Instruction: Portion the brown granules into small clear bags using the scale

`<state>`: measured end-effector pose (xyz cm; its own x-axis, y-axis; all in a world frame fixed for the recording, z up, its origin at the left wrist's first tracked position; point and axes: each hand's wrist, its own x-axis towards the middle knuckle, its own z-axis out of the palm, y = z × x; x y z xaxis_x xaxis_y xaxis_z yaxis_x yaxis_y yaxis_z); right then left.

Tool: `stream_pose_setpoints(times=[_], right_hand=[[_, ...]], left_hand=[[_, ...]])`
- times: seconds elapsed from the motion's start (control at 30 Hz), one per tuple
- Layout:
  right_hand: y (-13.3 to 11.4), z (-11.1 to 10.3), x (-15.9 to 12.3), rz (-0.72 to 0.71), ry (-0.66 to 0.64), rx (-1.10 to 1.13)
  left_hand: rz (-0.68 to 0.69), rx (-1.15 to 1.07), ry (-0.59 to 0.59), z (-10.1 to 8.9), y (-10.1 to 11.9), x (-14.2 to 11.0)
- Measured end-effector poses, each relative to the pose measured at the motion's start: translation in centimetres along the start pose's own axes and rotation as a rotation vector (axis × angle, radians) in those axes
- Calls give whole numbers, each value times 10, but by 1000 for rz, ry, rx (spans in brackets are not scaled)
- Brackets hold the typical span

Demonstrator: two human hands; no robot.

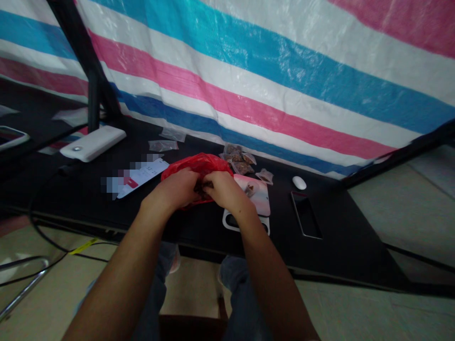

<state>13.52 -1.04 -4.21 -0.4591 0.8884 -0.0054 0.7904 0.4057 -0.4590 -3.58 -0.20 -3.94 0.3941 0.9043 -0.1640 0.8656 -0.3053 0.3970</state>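
Observation:
Both of my hands reach into an open red plastic bag (209,161) on the black table. Dark brown pieces show in its mouth, too small to name. My left hand (183,185) has its fingers curled down at the left side of the opening. From the right, my right hand (222,188) bends its fingers in against the brown pieces. The fingertips of both hands are largely hidden, and I cannot make out what they grip. Beside my right wrist is a small scale (261,196) with a pinkish top, bearing a small clear packet (250,189).
Several filled clear packets (241,166) lie behind the scale, one packet (265,176) apart. Flat clear bags (163,144) lie farther back. Around are a phone (147,175), a white power bank (94,143), a white mouse-like object (299,183) and a dark phone (306,215). Striped sheeting (249,94) hangs behind.

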Motion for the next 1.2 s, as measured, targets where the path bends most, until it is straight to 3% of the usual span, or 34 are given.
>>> stream_pose_setpoints(times=[0.27, 0.43, 0.77, 0.97, 1.2], right_hand=[[-3, -1, -3, 8, 0, -33], [-6, -3, -7, -20, -68, -8], [-3, 4, -2, 10, -12, -63], [1, -4, -5, -2, -27, 64], [0, -16, -8, -20, 6, 57]], left_hand=[[-27, 9, -10, -7, 4, -2], [-34, 9, 2, -8, 4, -3], [-14, -25, 8, -10, 4, -4], [58, 5, 40, -12, -2, -2], [57, 9, 52, -17, 4, -3]])
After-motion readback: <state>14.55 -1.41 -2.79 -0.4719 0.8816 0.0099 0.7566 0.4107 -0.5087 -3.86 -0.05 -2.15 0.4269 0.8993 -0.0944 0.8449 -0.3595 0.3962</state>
